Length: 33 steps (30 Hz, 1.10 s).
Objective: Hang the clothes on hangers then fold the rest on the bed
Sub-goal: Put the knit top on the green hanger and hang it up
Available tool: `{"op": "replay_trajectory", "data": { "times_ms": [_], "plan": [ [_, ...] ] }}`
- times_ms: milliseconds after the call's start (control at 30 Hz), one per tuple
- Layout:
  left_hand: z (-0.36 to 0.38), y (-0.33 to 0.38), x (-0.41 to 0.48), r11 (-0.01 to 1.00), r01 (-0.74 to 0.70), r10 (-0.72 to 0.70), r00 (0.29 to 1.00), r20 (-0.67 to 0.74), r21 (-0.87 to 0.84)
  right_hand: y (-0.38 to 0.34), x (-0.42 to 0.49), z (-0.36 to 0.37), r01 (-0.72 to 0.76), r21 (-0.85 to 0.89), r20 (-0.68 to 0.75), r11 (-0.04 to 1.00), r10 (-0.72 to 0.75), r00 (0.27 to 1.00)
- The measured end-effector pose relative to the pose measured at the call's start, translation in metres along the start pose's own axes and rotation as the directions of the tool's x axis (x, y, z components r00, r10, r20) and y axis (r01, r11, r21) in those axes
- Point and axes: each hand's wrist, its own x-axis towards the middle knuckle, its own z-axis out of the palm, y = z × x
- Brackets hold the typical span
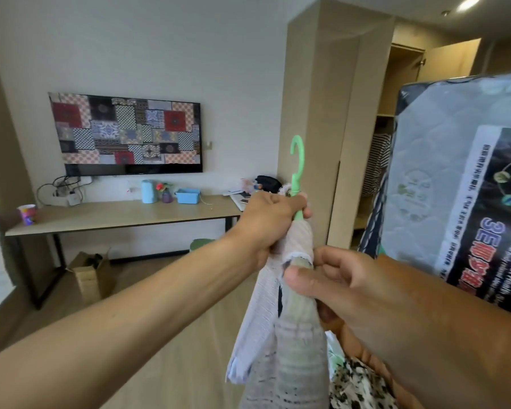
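A green plastic hanger (297, 160) stands upright in front of me, its hook pointing up. A pale, finely striped garment (289, 335) hangs from it in a long bunch. My left hand (273, 221) grips the hanger's neck together with the top of the cloth. Just below, my right hand (334, 286) pinches a lace-edged fold of the garment between thumb and fingers. The hanger's arms are hidden inside the fabric. A black-and-white patterned cloth (357, 385) lies at the bottom right.
An open wooden wardrobe (396, 119) with a striped top (376, 163) hanging inside stands ahead on the right. A wrapped mattress (455, 178) leans close at right. A long desk (124, 214) under a wall television (127, 134) runs along the left; a cardboard box (89, 276) sits on the floor.
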Motion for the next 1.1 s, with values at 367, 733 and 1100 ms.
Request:
{"op": "replay_trajectory", "data": {
  "times_ms": [367,733,1100],
  "plan": [
    [-0.138,-0.019,0.045,0.935,-0.043,0.093,0.988,-0.125,0.352,0.03,0.108,0.097,0.022,0.354,-0.007,0.935,-0.02,1.0],
    [-0.24,-0.086,0.096,0.944,-0.017,0.092,0.973,-0.211,0.329,0.087,0.297,0.115,0.072,0.379,-0.032,0.923,-0.065,0.997],
    [-0.327,-0.123,0.227,0.981,0.008,0.059,0.941,-0.334,0.195,0.136,0.48,0.127,0.056,0.323,-0.068,0.945,-0.035,0.997]
  ]
}}
